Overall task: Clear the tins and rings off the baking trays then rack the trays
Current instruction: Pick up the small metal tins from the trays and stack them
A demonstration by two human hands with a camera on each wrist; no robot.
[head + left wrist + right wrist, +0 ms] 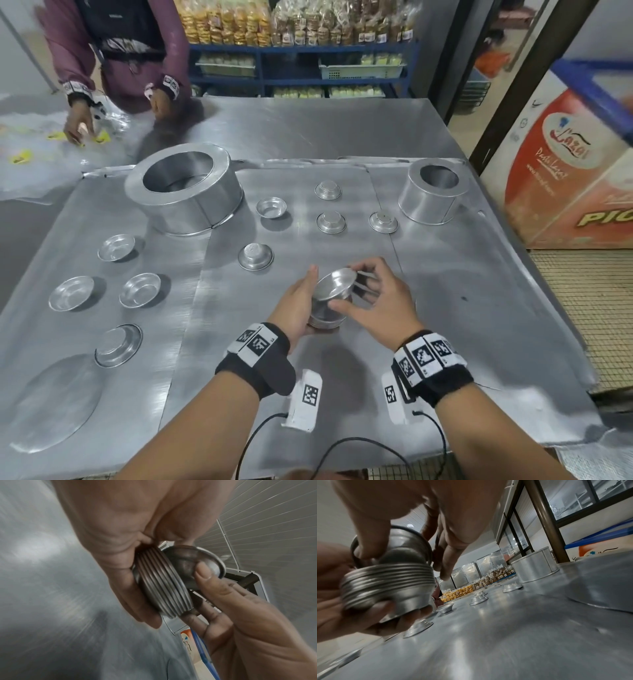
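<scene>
Upper left: second person (116, 51), plastic bags (30, 150). Top centre: blue shelf (301, 51), packaged biscuits (294, 24). Right: orange carton (561, 164).

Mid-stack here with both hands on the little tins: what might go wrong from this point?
The small silver tin pinched by the right hand sits tilted on the nested stack of tins; it may jam or slide off. The left hand grips the stack only by its rims, so it could slip and scatter.
</scene>
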